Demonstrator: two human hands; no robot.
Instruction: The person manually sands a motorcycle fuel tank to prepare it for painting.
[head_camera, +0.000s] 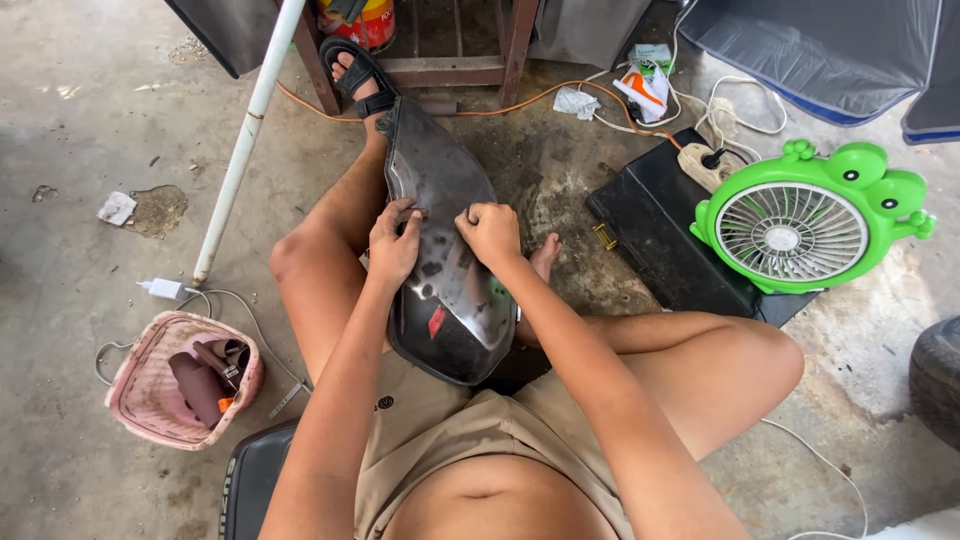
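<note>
- I sit low on the concrete floor (80, 120) with a long, dark, glossy curved panel (445, 260) lying lengthwise in front of me, its wide rounded end over my lap and its narrow end reaching toward my left foot.
- My left hand (393, 243) rests on the panel's left edge; its grip is curled over that edge, fingers bent and pressed against the surface.
- My right hand (490, 232) sits just beside it on the upper middle of the panel, its grip closed into a loose fist, knuckles up, pinching at the surface; I cannot tell whether anything small is caught between the fingers.
- The two hands are near each other, not touching.
- The panel shows a small red mark (436, 320) near its wide end.
- My left foot wears a black sandal (358, 72) and lies stretched out by the panel's narrow tip.
- To my left, a pink basket (135, 395) stands on the floor holding brownish tools, with a white charger plug (163, 289) and its cable near it.
- A white pole (245, 140) leans across the floor to the left of my leg.
- To my right, a green frog-shaped fan (800, 225) stands on a flat black case (655, 225).
</note>
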